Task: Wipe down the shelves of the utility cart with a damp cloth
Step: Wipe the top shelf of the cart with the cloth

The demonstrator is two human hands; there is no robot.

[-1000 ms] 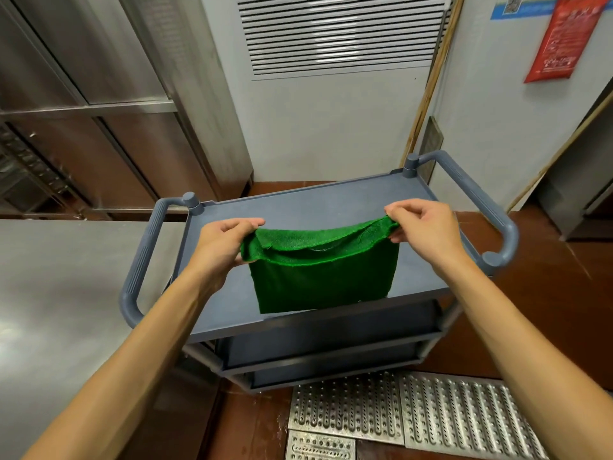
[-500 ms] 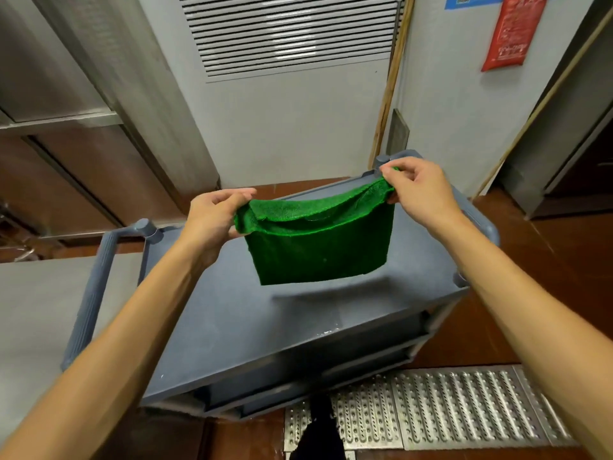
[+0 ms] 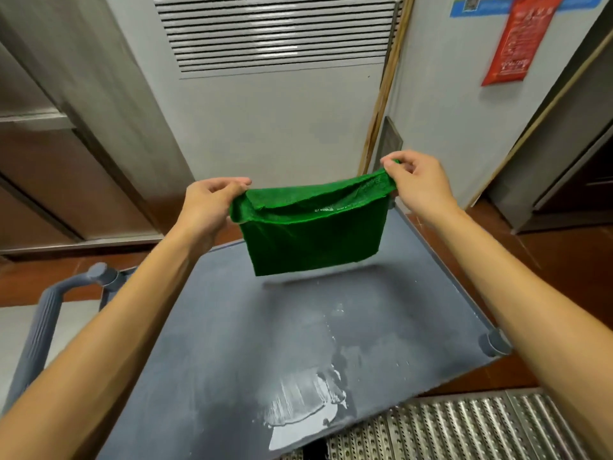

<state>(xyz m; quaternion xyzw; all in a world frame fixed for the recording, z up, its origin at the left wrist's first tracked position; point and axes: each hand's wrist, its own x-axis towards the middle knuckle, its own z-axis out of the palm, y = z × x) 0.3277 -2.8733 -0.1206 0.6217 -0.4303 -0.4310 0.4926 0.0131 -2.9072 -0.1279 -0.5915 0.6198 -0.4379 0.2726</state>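
Hands L (image 3: 207, 207) & R (image 3: 419, 185) pinch green cloth (image 3: 311, 234) corners — above wet cart shelf (image 3: 232, 343)

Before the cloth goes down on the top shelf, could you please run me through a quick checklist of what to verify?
1. Left hand grips a cloth corner: ok.
2. Right hand grips the other corner: ok.
3. Green cloth hangs folded, clear of the surface: ok.
4. Top shelf free of objects: ok.
5. Wet patch near the front edge needs wiping: not ok.
6. Cloth damp enough: cannot tell.
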